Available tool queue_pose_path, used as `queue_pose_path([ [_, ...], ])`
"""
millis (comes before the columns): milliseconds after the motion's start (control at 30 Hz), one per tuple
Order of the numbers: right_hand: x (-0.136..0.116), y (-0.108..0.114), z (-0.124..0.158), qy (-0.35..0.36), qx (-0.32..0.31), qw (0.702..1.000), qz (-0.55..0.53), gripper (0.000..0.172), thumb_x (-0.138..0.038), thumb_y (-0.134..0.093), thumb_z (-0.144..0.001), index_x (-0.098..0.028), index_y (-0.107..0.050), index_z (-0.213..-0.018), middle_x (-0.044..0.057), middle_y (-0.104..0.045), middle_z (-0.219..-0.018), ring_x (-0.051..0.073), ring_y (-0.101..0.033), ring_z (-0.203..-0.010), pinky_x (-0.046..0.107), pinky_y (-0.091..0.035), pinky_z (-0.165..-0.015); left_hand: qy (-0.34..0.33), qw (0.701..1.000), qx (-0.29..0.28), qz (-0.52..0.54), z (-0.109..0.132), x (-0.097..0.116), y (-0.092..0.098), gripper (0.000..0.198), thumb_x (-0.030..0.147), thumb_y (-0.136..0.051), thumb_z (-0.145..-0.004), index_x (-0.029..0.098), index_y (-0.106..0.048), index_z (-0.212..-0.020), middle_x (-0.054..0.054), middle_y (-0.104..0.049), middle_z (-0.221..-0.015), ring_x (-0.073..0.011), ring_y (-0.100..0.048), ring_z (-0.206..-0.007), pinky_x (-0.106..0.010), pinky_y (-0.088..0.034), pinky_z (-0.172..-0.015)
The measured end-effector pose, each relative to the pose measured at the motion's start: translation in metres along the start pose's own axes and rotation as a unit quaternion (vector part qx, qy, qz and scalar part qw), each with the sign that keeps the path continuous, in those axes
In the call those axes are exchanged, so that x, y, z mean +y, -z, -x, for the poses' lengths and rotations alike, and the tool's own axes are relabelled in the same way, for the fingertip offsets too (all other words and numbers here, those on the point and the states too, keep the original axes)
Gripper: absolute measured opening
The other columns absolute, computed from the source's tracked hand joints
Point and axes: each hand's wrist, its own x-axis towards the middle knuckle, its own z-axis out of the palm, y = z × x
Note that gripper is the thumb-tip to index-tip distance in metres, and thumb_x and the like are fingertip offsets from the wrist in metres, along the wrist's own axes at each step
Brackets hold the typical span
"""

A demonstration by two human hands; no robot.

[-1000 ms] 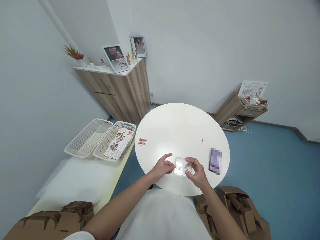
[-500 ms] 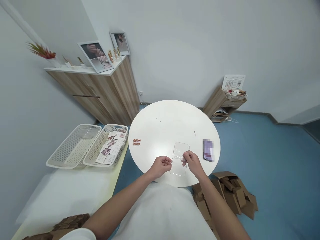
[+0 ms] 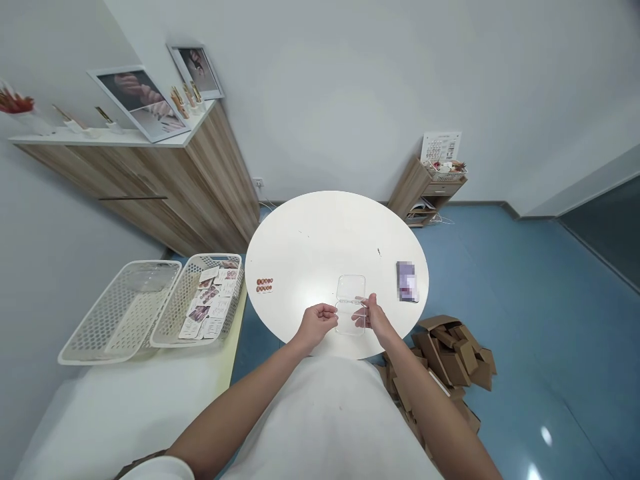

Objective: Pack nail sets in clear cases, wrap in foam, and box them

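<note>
A clear plastic hinged case (image 3: 351,325) lies open between my hands, above the near part of the white round table (image 3: 320,233), its lid folded away from me. My left hand (image 3: 319,323) pinches the case's left edge with thumb and fingertips. At the right edge, my right hand (image 3: 376,320) holds the case, its fingers visible through the clear plastic and its thumb raised on the outer side. A set of small glossy reddish-brown false nails (image 3: 265,285) rests on the table to the left.
A phone with a blurred screen (image 3: 407,281) lies at the table's right. Left of the table stand two white perforated baskets, one with printed cards (image 3: 213,303), the other with clear plastic (image 3: 150,277). Cardboard boxes (image 3: 455,350) are piled on the floor at right.
The camera view has shifted. My right hand's thumb has lifted from the case's hinge area and its fingers have spread behind the plastic. My left hand stays at the left edge.
</note>
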Motion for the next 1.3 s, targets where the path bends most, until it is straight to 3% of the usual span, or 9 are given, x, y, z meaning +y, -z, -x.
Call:
queue_pose_path([
  [200, 0.019, -0.002, 0.018, 0.107, 0.101, 0.983, 0.114, 0.057, -0.055, -0.042, -0.077, -0.021, -0.043, -0.123, 0.008, -0.057, -0.101, 0.015, -0.057, -0.071, 0.035, -0.049, -0.069, 0.008, 0.999, 0.027, -0.026, -0.009, -0.012, 0.003, 0.024, 0.022, -0.066, -0.059, 0.014, -0.061, -0.080, 0.000, -0.058, -0.064, -0.0096, -0.054, -0.059, -0.024, -0.044, -0.061],
  [333, 0.032, -0.007, 0.022, 0.147, 0.093, 0.971, 0.166, 0.056, -0.046, -0.050, -0.075, -0.024, -0.039, -0.126, 0.008, -0.049, -0.113, 0.016, -0.056, -0.080, 0.035, -0.049, -0.072, 0.011, 0.997, 0.028, -0.070, -0.020, -0.031, 0.004, 0.021, 0.022, -0.064, -0.062, 0.015, -0.061, -0.081, 0.000, -0.058, -0.065, -0.0098, -0.054, -0.060, -0.023, -0.044, -0.059],
  [600, 0.076, -0.003, 0.004, 0.000, 0.040, 0.983, 0.181, 0.065, -0.047, -0.056, -0.068, -0.023, -0.040, -0.126, 0.009, -0.046, -0.117, 0.022, -0.050, -0.103, 0.035, -0.047, -0.082, 0.061, 0.981, 0.029, -0.182, -0.030, -0.070, 0.003, 0.025, 0.020, -0.061, -0.063, 0.018, -0.059, -0.087, 0.000, -0.062, -0.068, -0.0131, -0.057, -0.063, -0.026, -0.045, -0.063],
  [800, 0.099, 0.001, -0.009, -0.047, 0.047, 0.979, 0.193, 0.070, -0.051, -0.057, -0.065, -0.022, -0.038, -0.127, 0.007, -0.047, -0.106, 0.019, -0.052, -0.091, 0.034, -0.047, -0.079, 0.096, 0.971, 0.032, -0.215, -0.032, -0.088, -0.007, 0.023, 0.019, -0.059, -0.067, 0.017, -0.061, -0.090, -0.004, -0.064, -0.078, -0.0164, -0.060, -0.074, -0.030, -0.045, -0.073],
  [967, 0.097, 0.006, -0.019, -0.089, 0.022, 0.977, 0.194, 0.073, -0.047, -0.054, -0.067, -0.018, -0.033, -0.131, 0.008, -0.044, -0.111, 0.018, -0.051, -0.091, 0.032, -0.044, -0.084, 0.122, 0.964, 0.049, -0.233, -0.037, -0.095, -0.016, 0.036, 0.020, -0.063, -0.065, 0.016, -0.060, -0.100, -0.007, -0.062, -0.095, -0.0171, -0.058, -0.083, -0.031, -0.043, -0.082],
  [1133, 0.087, 0.014, -0.022, -0.122, 0.019, 0.973, 0.197, 0.064, -0.040, -0.050, -0.070, -0.019, -0.036, -0.129, 0.008, -0.046, -0.113, 0.015, -0.054, -0.083, 0.028, -0.045, -0.078, 0.142, 0.952, 0.057, -0.264, -0.030, -0.098, -0.016, 0.043, 0.023, -0.061, -0.069, 0.015, -0.054, -0.111, -0.007, -0.059, -0.098, -0.0131, -0.057, -0.077, -0.028, -0.045, -0.078],
  [1300, 0.085, 0.023, -0.021, -0.140, 0.016, 0.969, 0.201, 0.051, -0.038, -0.049, -0.070, -0.020, -0.047, -0.118, 0.007, -0.053, -0.109, 0.016, -0.057, -0.080, 0.029, -0.045, -0.073, 0.166, 0.957, 0.076, -0.226, -0.018, -0.105, -0.016, 0.039, 0.026, -0.060, -0.070, 0.016, -0.055, -0.107, -0.005, -0.058, -0.092, -0.0108, -0.056, -0.070, -0.026, -0.047, -0.071],
])
